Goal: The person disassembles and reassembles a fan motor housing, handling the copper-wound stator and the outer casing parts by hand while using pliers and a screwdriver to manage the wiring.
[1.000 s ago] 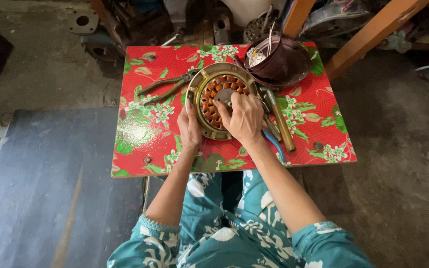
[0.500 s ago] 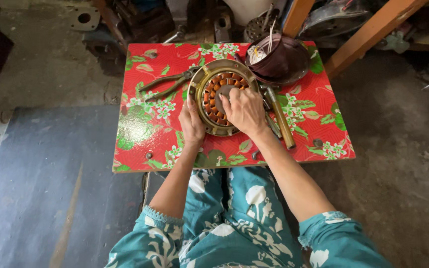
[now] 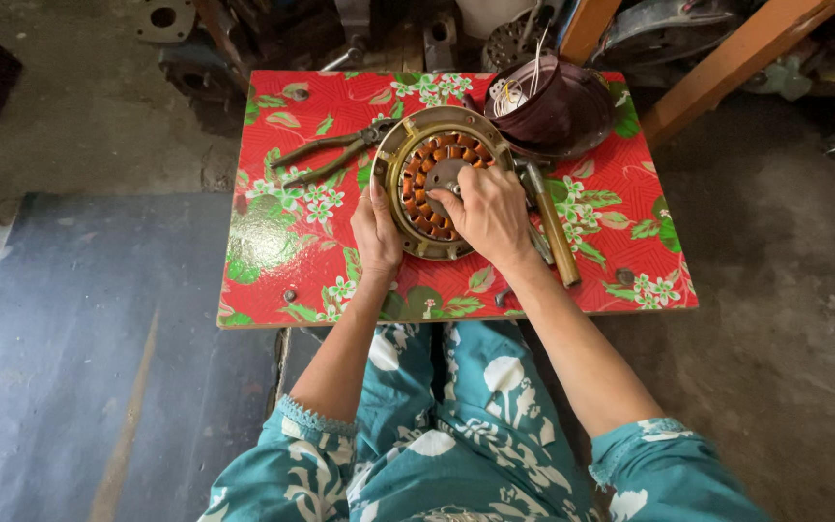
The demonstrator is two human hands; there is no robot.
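Note:
A round metal motor housing (image 3: 408, 135) with a ring of copper coils (image 3: 416, 179) lies on a small table covered in red floral cloth (image 3: 620, 193). My left hand (image 3: 376, 227) rests against the housing's near-left rim, fingers closed on it. My right hand (image 3: 483, 215) lies over the coils, its fingertips pinching the grey hub (image 3: 446, 174) at the centre. Both forearms reach up from my lap in teal floral clothing.
Pliers (image 3: 326, 155) lie left of the housing. A wooden-handled tool (image 3: 555, 230) lies to its right. A dark maroon bowl-shaped cover (image 3: 558, 106) holding pale wires sits at the back right. A grey mat (image 3: 70, 348) covers the floor on the left; wooden beams and metal parts stand behind.
My right hand has slid slightly toward the centre hub of the coils. My left hand stays on the housing's rim. The view has shifted a little.

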